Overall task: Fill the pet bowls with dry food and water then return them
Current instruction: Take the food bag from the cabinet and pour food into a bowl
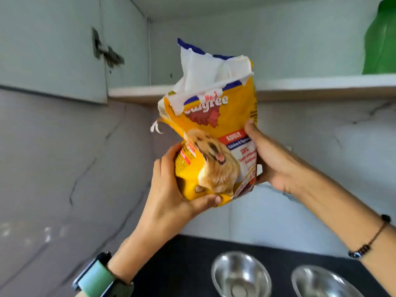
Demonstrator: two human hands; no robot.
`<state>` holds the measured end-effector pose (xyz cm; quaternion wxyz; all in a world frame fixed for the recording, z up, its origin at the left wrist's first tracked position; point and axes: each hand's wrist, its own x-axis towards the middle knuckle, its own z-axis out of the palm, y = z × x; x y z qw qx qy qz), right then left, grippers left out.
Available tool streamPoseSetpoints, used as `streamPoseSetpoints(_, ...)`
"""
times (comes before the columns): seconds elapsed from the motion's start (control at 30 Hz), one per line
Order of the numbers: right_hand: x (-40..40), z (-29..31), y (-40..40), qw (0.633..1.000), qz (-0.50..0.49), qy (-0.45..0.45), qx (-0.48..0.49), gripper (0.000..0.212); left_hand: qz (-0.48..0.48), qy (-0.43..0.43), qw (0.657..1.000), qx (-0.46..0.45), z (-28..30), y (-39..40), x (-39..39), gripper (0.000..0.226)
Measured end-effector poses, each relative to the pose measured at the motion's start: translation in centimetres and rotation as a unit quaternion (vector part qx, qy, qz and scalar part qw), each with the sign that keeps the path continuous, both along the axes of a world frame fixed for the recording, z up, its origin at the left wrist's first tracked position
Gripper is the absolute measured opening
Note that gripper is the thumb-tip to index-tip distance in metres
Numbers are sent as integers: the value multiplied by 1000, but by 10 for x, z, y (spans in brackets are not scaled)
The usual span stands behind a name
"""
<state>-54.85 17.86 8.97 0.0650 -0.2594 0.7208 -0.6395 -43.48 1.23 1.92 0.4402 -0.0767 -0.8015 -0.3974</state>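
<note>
A yellow dry dog food bag point(216, 133) with a torn-open white top is held up in the air in front of an open wall cupboard. My left hand point(171, 196) grips its bottom left corner from below. My right hand point(270, 159) clasps its right side. Below, on a black counter point(184, 262), stand two empty steel pet bowls: one point(241, 274) in the middle and one point(321, 281) to its right, partly cut off by the frame edge.
The cupboard shelf point(300, 84) runs behind the bag, with a green plastic container point(381, 39) on it at the far right. The cupboard door point(51, 48) stands open at the left. Grey marbled wall tiles point(64, 157) lie behind the counter.
</note>
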Motion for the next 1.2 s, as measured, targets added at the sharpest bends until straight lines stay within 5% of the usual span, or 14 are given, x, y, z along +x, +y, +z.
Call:
streamPoseSetpoints(0.17,14,-128,53,999,23,-44,-2,40,-22,-79,995,53,-119,54,9,106)
streamPoseSetpoints(0.3,26,-224,88,990,-2,-132,-42,67,-73,-131,982,114,-189,93,23,97)
streamPoseSetpoints(0.47,42,-301,117,985,-11,-164,-60,69,-113,-218,963,113,-252,122,27,93)
streamPoseSetpoints(0.57,43,-330,126,987,-19,-147,-55,93,-113,-257,951,129,-273,131,26,91)
streamPoseSetpoints(0.77,39,-361,130,988,-35,-144,-41,84,-110,-321,926,167,-302,129,17,65)
streamPoseSetpoints(0.93,26,-381,135,986,-36,-158,-35,77,-109,-360,917,130,-313,113,8,84)
streamPoseSetpoints(1.1,10,-387,152,983,44,-180,-6,81,-160,-408,896,72,-343,79,-7,136)
streamPoseSetpoints(1.2,4,-387,156,975,91,-203,22,87,-200,-427,877,92,-342,75,-13,127)
